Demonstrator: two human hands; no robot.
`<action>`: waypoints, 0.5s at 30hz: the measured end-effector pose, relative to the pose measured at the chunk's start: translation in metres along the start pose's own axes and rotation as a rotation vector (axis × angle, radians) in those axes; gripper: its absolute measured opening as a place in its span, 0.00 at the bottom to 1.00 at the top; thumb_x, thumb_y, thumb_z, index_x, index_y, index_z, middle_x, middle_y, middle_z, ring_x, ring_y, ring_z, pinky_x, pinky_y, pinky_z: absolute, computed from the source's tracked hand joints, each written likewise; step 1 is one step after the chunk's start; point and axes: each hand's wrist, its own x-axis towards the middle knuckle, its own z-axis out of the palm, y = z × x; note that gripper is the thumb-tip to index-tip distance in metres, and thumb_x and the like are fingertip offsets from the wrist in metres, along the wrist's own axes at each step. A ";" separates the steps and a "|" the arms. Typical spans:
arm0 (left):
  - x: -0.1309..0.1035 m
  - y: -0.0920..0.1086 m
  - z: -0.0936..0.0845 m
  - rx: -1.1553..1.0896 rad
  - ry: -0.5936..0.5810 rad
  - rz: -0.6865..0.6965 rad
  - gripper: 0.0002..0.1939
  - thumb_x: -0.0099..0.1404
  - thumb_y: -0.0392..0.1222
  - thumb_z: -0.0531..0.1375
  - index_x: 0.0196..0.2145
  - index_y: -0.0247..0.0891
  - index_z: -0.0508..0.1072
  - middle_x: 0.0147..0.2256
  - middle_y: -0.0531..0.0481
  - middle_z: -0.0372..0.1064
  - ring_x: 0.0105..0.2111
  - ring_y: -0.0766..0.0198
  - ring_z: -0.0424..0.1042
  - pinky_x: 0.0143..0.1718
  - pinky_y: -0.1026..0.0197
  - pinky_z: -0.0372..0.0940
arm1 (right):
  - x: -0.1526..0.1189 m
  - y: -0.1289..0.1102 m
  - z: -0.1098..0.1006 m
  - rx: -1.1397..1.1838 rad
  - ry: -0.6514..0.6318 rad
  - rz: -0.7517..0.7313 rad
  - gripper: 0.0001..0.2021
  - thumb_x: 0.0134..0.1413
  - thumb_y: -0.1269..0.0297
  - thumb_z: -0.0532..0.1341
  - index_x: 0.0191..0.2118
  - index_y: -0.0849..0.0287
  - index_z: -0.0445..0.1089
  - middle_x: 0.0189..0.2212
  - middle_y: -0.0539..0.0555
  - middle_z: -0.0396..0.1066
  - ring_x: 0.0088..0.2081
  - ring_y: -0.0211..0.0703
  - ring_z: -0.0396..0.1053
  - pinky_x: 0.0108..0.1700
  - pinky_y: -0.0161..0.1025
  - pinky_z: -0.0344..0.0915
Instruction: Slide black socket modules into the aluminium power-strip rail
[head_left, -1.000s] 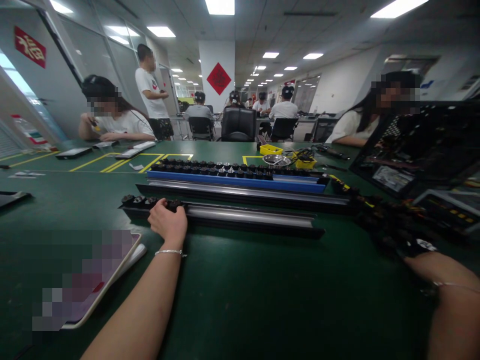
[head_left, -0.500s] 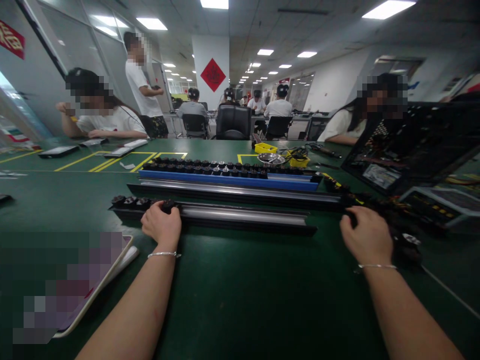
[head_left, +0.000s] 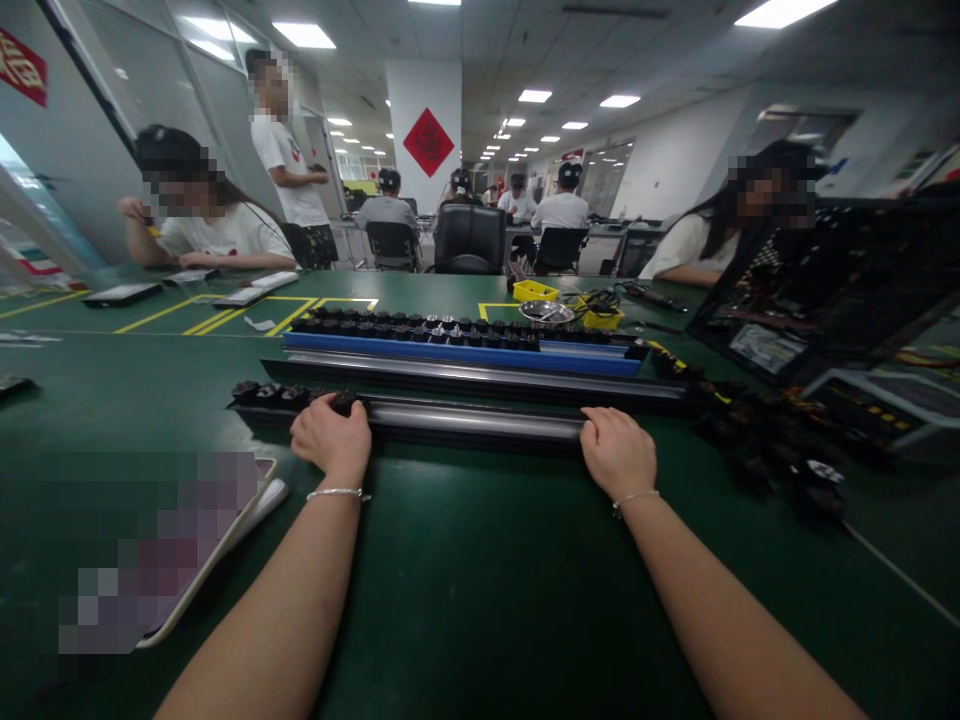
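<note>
Open-plan workshop, green tabletop [head_left: 465,560] marked with yellow lines; other people sit at benches beyond and to either side.

Change noted: a second ago the right hand [head_left: 616,452] was far out to the right among the pile of loose black connectors [head_left: 772,445]; half a second ago it lay at that pile's near edge. It now rests on the right end of the near rail [head_left: 472,418], a long black strip with a silvery channel. Its fingers curl over the rail's edge; whether anything is pinched in them cannot be told.

The left hand [head_left: 331,437] has not moved: it sits closed over the rail near its left end, fingertips on the last of the small black parts [head_left: 274,393] seated in a row there.

Judgement: both hands are now on the same rail, one toward each end, so the rail is braced or about to be handled as one piece.

Beyond the hands lie a second black rail [head_left: 480,375] and a blue rail [head_left: 457,352] fully lined with parts. A blurred tablet [head_left: 247,510] lies left of the left forearm.
</note>
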 end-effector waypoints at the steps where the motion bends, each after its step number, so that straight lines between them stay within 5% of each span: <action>1: 0.001 -0.001 0.001 -0.006 0.002 0.002 0.18 0.57 0.48 0.55 0.44 0.38 0.67 0.47 0.38 0.66 0.53 0.46 0.57 0.51 0.44 0.53 | 0.000 0.000 0.000 0.002 0.007 0.002 0.19 0.56 0.65 0.46 0.47 0.57 0.69 0.47 0.55 0.70 0.51 0.48 0.61 0.49 0.44 0.56; 15: 0.005 -0.002 0.005 0.013 0.015 -0.018 0.18 0.53 0.50 0.57 0.41 0.40 0.71 0.42 0.42 0.69 0.50 0.47 0.60 0.48 0.47 0.55 | 0.001 -0.001 0.004 0.022 0.073 0.035 0.18 0.55 0.65 0.47 0.44 0.56 0.71 0.45 0.55 0.71 0.48 0.48 0.63 0.53 0.50 0.49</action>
